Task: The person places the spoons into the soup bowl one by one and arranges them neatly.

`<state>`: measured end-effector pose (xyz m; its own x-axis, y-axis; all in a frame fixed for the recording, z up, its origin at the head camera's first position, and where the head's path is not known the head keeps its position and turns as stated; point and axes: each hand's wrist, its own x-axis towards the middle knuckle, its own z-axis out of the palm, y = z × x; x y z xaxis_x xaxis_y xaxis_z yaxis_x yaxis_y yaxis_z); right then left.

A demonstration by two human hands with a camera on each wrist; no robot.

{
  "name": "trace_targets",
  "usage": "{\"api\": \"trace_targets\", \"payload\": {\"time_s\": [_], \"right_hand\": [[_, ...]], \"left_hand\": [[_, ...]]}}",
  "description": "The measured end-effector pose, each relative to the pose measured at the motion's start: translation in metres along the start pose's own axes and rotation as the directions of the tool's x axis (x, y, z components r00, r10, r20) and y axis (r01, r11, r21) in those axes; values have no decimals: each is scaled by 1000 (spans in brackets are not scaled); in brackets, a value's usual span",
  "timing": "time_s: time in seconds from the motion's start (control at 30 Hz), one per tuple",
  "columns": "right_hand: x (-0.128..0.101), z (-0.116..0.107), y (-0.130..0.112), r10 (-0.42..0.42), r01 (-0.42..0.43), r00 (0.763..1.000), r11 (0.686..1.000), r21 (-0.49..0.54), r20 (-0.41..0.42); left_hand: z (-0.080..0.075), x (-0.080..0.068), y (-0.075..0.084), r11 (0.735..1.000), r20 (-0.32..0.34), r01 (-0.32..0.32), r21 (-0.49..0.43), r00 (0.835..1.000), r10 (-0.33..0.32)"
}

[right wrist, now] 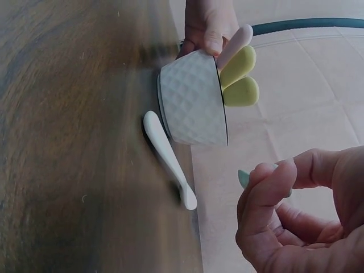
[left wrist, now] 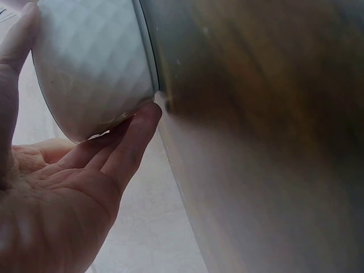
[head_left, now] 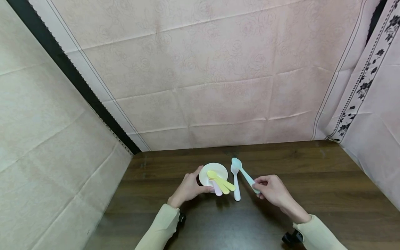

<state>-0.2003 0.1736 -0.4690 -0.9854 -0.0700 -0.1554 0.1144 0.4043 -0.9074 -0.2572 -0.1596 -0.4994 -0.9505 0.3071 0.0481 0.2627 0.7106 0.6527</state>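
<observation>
Looking down from the head camera, we see a small white bowl (head_left: 210, 173) on the dark wooden tabletop (head_left: 312, 194), with two yellow spoons (head_left: 220, 181) and a pale pink spoon (head_left: 217, 189) resting in it, handles sticking out over the near rim. Our left hand (head_left: 188, 189) cups the bowl's near-left side, thumb up along the rim and fingers under the pink handle. A white spoon (head_left: 235, 184) lies flat on the tabletop just right of the bowl. Our right hand (head_left: 272, 190) pinches the handle end of a light teal spoon (head_left: 244, 172), whose bowl end points up and away, close beside the white spoon's head.

From the left wrist we get what the head view hides: the bowl's outer wall (left wrist: 91, 62) carries a quilted diamond pattern, and the fingertips (left wrist: 145, 116) press against its lower curve, the hand loosely curved around it.

From the right wrist the bowl (right wrist: 190, 105) shows in profile with the three handles (right wrist: 239, 74) fanning past its rim, and the white spoon (right wrist: 168, 159) lies touching or nearly touching the bowl's base. Only the tip of the teal handle (right wrist: 244, 177) peeks out between the curled fingers (right wrist: 267, 199).
</observation>
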Motion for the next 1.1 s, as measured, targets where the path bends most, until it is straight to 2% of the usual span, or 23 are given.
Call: {"api": "trace_targets", "payload": {"time_s": [0.57, 0.97, 1.1], "right_hand": [[1, 4, -5, -14, 14, 1000, 1000, 10, 26], [8, 8, -9, -70, 70, 996, 998, 7, 62], [9, 10, -13, -63, 62, 995, 998, 9, 72]], "left_hand": [[0, 0, 0, 1000, 0, -5, 6, 1000, 5], [0, 1, 0, 1000, 1, -25, 3, 1000, 25], [0, 1, 0, 1000, 3, -29, 5, 1000, 29]]}}
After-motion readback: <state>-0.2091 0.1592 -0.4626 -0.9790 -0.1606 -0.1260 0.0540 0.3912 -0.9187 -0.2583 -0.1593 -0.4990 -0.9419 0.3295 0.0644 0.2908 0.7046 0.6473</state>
